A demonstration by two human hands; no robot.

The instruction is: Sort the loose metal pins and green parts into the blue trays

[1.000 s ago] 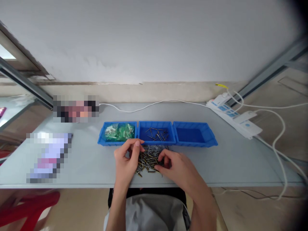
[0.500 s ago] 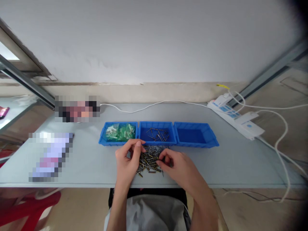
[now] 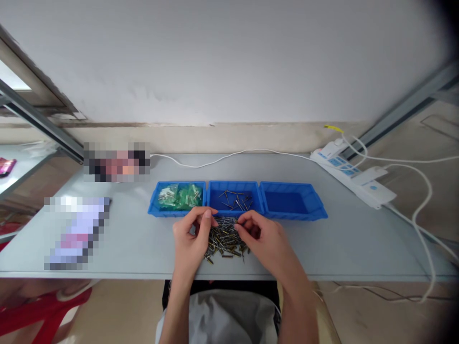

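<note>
You seem to be picking through the metal pins (image 3: 225, 241) heaped on the tabletop (image 3: 136, 246) between your hands. Your left hand (image 3: 191, 236) and right hand (image 3: 264, 236) curl in a narrow grip; I cannot tell whether it's fully closed or holding anything. Next calls for fine fingertip control.

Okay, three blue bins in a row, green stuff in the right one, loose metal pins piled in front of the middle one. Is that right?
Not quite: the head view shows the green stuff in the left bin, not the right bin. The rest, metal pins included, holds.
</note>
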